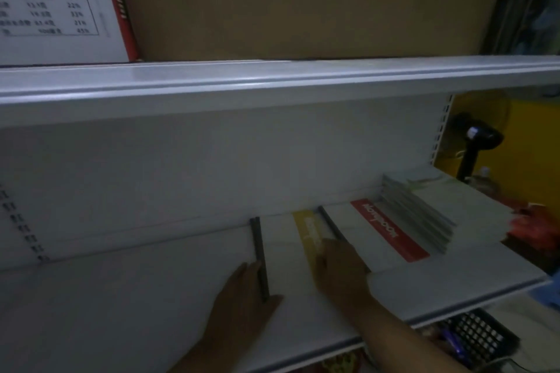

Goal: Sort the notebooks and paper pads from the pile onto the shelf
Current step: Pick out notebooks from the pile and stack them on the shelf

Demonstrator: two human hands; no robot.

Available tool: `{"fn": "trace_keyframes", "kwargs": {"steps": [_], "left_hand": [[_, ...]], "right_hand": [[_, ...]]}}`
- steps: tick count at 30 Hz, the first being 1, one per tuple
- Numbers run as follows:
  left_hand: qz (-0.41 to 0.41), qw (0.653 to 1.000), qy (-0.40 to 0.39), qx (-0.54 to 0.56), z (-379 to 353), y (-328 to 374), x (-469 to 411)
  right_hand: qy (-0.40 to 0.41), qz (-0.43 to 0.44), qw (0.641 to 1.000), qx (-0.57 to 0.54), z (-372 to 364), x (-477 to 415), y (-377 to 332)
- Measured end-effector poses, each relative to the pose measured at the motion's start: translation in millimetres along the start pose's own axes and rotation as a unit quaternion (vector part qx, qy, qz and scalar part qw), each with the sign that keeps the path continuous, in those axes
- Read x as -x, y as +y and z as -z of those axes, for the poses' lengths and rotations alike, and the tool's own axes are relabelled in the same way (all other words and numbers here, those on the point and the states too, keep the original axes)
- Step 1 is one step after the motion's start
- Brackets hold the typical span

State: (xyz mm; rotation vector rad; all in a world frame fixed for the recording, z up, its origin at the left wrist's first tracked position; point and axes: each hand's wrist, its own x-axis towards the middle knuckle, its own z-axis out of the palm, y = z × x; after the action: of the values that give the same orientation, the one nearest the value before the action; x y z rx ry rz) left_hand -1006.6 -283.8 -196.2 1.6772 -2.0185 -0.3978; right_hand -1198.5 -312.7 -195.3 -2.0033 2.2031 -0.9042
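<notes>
A white shelf (121, 297) runs across the head view. On it lies a white notebook with a yellow band (285, 239) and a dark spine along its left edge. My left hand (242, 291) holds that spine, fingers on its left and thumb on its right. My right hand (339, 266) rests flat on the notebook's right side, over the yellow band. To the right lies a white notebook with a red band (372, 233). Further right, a stack of thin white pads (424, 212) leans fanned against the back panel.
The upper shelf's white edge (272, 82) overhangs, carrying a brown cardboard box (303, 3) and a printed white carton (54, 9). Beyond the shelf's right end stand a black fan (475, 139) and a yellow wall. A black basket (475, 339) sits below at right.
</notes>
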Motion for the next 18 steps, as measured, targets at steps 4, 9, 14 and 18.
{"fn": "trace_keyframes", "kwargs": {"steps": [4,9,14,18], "left_hand": [[0.000,1.000,-0.004,-0.012,0.1,-0.8,1.9],[0.003,0.999,-0.015,-0.030,1.6,3.8,3.0],[0.022,0.999,-0.031,-0.029,2.8,6.5,3.7],[0.029,0.999,-0.038,-0.025,5.5,12.0,4.3]], "right_hand": [[-0.042,0.033,0.998,-0.029,6.9,-4.2,-0.3],[-0.020,0.030,0.997,-0.063,2.3,-4.6,3.5],[-0.043,0.043,0.995,-0.072,1.7,-4.6,7.5],[-0.021,0.056,0.997,-0.039,-0.5,-2.2,8.4]]}}
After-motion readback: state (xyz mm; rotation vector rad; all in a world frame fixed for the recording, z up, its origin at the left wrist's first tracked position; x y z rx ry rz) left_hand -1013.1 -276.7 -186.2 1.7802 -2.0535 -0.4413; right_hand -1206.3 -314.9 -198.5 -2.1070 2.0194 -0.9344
